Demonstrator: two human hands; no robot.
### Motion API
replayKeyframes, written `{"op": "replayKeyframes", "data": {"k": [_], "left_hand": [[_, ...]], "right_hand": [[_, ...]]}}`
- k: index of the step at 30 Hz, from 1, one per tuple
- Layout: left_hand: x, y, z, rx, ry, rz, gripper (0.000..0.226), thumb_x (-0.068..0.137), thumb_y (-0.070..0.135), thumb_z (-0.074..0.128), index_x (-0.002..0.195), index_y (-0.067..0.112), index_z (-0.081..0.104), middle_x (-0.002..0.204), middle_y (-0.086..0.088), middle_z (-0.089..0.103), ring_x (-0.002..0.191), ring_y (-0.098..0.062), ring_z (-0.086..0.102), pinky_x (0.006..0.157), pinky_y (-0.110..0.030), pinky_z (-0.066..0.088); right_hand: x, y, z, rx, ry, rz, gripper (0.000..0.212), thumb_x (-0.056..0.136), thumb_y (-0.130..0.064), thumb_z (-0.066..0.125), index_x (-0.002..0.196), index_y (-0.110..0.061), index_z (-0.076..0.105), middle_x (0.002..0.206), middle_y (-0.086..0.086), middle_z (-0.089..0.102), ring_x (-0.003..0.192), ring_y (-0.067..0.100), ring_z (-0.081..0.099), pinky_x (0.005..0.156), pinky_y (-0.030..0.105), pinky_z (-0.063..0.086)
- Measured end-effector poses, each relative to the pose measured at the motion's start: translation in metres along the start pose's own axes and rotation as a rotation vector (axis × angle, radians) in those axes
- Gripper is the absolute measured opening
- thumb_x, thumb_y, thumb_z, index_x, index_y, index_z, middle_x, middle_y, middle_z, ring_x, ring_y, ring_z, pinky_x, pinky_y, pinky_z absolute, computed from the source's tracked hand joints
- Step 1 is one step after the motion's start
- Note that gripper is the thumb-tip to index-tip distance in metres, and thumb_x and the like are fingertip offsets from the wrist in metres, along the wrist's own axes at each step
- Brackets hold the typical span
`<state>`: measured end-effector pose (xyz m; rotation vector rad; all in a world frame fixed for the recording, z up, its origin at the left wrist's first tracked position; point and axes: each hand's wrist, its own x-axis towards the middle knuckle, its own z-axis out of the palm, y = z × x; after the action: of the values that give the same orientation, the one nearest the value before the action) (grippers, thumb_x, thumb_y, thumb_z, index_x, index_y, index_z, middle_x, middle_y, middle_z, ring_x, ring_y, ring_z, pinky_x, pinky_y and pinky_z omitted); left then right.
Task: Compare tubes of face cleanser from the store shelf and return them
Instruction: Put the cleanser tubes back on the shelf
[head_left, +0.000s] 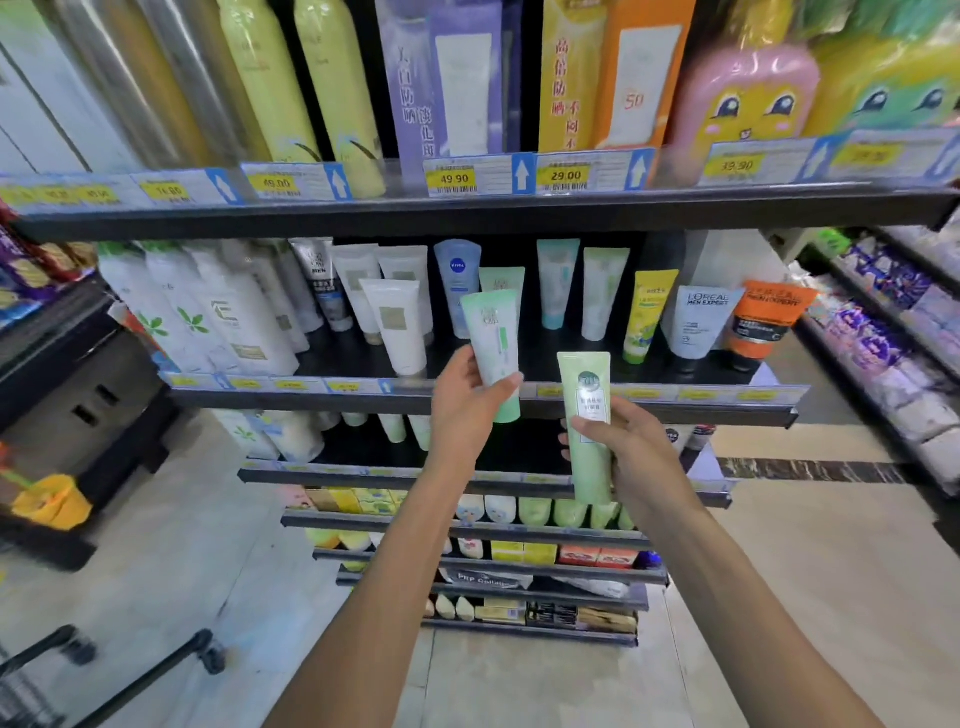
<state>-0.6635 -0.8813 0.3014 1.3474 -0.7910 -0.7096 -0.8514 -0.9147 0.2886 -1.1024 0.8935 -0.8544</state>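
My left hand (462, 402) grips a mint-green cleanser tube (493, 338), held upright with its cap down, just in front of the middle shelf (363, 400). My right hand (631, 449) grips a second, paler green tube (589, 431) with a round label, a little lower and to the right. Both tubes stand side by side in front of the shelf edge, apart from each other. Behind them on the shelf stand several more tubes, among them another green one (503, 280) and a blue Nivea tube (458, 286).
White bottles (218, 317) fill the shelf's left part; L'Oreal tubes (701, 322) and an orange tube (769, 322) stand at its right. The upper shelf (467, 213) carries tall bottles and price tags. Lower shelves hold boxes. A cart handle (156, 670) sits at bottom left.
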Motion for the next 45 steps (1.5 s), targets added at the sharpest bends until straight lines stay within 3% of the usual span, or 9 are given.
{"op": "replayKeyframes", "data": {"k": [4,12,18,25,45], "left_hand": [[0.015,0.008,0.006,0.068,0.021,0.067,0.047,0.086,0.007,0.080,0.125,0.023,0.058,0.118,0.007,0.070,0.106,-0.006,0.069,0.086,-0.023,0.058],[0.048,0.009,0.013,0.263,0.085,0.161,0.049,0.086,0.013,0.080,0.129,0.020,0.057,0.121,0.001,0.068,0.108,-0.009,0.065,0.088,-0.025,0.057],[0.064,-0.012,0.015,0.377,0.073,0.135,0.048,0.084,0.010,0.080,0.127,0.015,0.058,0.124,-0.005,0.068,0.114,-0.018,0.065,0.096,-0.039,0.058],[0.071,-0.028,0.018,0.527,0.102,0.133,0.050,0.081,0.012,0.083,0.124,0.014,0.057,0.125,-0.005,0.067,0.115,-0.022,0.065,0.095,-0.044,0.058],[0.068,-0.030,0.010,0.592,0.044,0.127,0.053,0.083,0.016,0.082,0.128,0.013,0.054,0.128,-0.007,0.065,0.118,-0.023,0.063,0.098,-0.046,0.056]], "right_hand": [[0.005,-0.004,-0.002,0.029,0.007,-0.011,0.038,0.092,-0.008,0.073,0.129,-0.014,0.065,0.111,0.011,0.076,0.098,0.030,0.075,0.096,0.054,0.057],[0.021,-0.009,-0.004,0.024,0.017,-0.024,0.040,0.091,-0.008,0.074,0.129,-0.015,0.065,0.113,0.013,0.075,0.095,0.028,0.075,0.090,0.048,0.059],[0.027,-0.009,-0.004,0.027,0.030,-0.018,0.042,0.091,-0.007,0.074,0.131,-0.013,0.063,0.111,0.012,0.076,0.095,0.030,0.075,0.090,0.049,0.060],[0.029,-0.008,-0.003,0.021,0.033,-0.014,0.040,0.091,-0.006,0.073,0.129,-0.014,0.064,0.111,0.013,0.076,0.093,0.029,0.075,0.084,0.043,0.059],[0.027,0.005,0.005,0.013,0.037,0.026,0.040,0.090,-0.008,0.074,0.128,-0.015,0.063,0.113,0.012,0.076,0.100,0.030,0.075,0.100,0.059,0.053]]}}
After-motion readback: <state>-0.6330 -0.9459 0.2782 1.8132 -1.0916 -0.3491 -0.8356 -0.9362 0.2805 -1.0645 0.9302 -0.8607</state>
